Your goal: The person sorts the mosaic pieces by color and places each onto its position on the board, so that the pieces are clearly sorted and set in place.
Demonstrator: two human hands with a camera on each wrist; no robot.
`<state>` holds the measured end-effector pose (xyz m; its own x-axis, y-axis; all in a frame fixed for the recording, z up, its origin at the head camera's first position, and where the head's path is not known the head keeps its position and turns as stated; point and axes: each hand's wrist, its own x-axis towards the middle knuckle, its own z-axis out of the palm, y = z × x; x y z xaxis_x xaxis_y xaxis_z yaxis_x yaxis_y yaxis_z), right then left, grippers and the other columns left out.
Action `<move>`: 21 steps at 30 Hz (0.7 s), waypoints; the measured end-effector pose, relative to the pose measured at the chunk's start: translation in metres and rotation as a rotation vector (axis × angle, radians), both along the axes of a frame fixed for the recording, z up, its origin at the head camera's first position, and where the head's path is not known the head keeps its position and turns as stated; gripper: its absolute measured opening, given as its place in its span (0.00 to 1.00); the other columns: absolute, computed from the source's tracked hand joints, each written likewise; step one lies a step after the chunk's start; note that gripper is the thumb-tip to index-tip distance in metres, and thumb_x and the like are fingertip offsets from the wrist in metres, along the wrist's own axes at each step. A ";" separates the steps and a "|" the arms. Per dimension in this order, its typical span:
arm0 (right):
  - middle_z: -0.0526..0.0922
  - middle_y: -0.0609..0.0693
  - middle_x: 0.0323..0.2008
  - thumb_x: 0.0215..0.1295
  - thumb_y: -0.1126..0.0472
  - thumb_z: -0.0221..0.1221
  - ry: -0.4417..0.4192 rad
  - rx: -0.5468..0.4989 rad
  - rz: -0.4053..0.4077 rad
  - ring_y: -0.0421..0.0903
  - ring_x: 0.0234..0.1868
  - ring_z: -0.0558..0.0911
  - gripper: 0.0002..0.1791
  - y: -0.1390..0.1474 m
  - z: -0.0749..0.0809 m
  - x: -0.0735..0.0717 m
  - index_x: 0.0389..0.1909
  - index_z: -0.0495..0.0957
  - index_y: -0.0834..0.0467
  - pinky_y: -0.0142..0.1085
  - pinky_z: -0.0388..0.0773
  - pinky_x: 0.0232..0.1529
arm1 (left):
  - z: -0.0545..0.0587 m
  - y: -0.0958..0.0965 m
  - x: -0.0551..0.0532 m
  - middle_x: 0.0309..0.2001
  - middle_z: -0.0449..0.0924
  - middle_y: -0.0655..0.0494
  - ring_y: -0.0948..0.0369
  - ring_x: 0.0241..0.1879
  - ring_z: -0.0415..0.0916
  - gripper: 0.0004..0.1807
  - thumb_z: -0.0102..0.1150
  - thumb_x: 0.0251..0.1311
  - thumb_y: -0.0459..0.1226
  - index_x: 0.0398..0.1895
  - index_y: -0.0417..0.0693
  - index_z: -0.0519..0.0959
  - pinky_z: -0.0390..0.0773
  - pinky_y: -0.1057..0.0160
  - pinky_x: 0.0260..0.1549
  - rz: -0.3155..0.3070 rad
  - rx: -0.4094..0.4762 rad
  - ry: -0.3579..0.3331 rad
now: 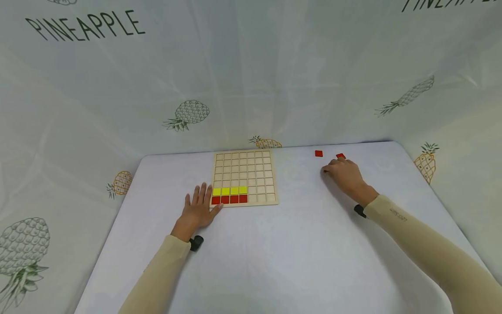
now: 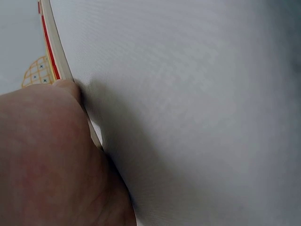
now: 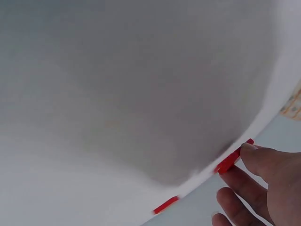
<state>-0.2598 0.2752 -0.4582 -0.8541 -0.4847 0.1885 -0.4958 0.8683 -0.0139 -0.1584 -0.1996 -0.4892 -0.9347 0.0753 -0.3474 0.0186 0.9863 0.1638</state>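
Observation:
A pale square grid board (image 1: 262, 174) lies on the white table. Its nearest row has several red tiles (image 1: 234, 199) at the left, and several yellow tiles (image 1: 234, 190) fill the row behind them. My left hand (image 1: 197, 213) rests flat with spread fingers at the board's near left corner, the thumb touching its front edge. At the far right, my right hand (image 1: 347, 176) pinches a red tile (image 3: 230, 161) between thumb and finger, mostly hidden from the head view. Close by lie a loose red tile (image 1: 319, 153) and another red tile (image 1: 340, 155) at the fingertips.
The white table (image 1: 274, 253) ends at the back against a hanging cloth (image 1: 251, 78) printed with pineapples. Dark wrist devices sit on both arms, a left one (image 1: 196, 243) and a right one (image 1: 359, 211).

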 end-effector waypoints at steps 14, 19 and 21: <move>0.92 0.56 0.41 0.60 0.69 0.75 0.064 -0.151 0.168 0.56 0.43 0.85 0.14 -0.061 0.006 0.024 0.48 0.91 0.61 0.47 0.86 0.43 | 0.002 0.000 0.002 0.86 0.27 0.37 0.39 0.85 0.26 0.50 0.42 0.80 0.59 0.86 0.38 0.35 0.30 0.33 0.78 0.012 0.020 -0.004; 0.91 0.54 0.41 0.58 0.69 0.77 0.101 -0.162 0.235 0.54 0.43 0.86 0.13 -0.080 0.006 0.032 0.45 0.92 0.60 0.45 0.86 0.45 | 0.004 0.002 0.002 0.86 0.27 0.37 0.40 0.85 0.25 0.50 0.42 0.80 0.59 0.86 0.39 0.34 0.28 0.34 0.79 0.018 0.018 -0.013; 0.91 0.53 0.40 0.57 0.68 0.77 0.127 -0.147 0.261 0.54 0.43 0.86 0.13 -0.088 0.005 0.035 0.45 0.92 0.60 0.45 0.86 0.45 | 0.004 0.002 0.001 0.86 0.26 0.37 0.39 0.85 0.25 0.50 0.43 0.80 0.59 0.86 0.39 0.34 0.29 0.33 0.79 0.016 0.014 -0.014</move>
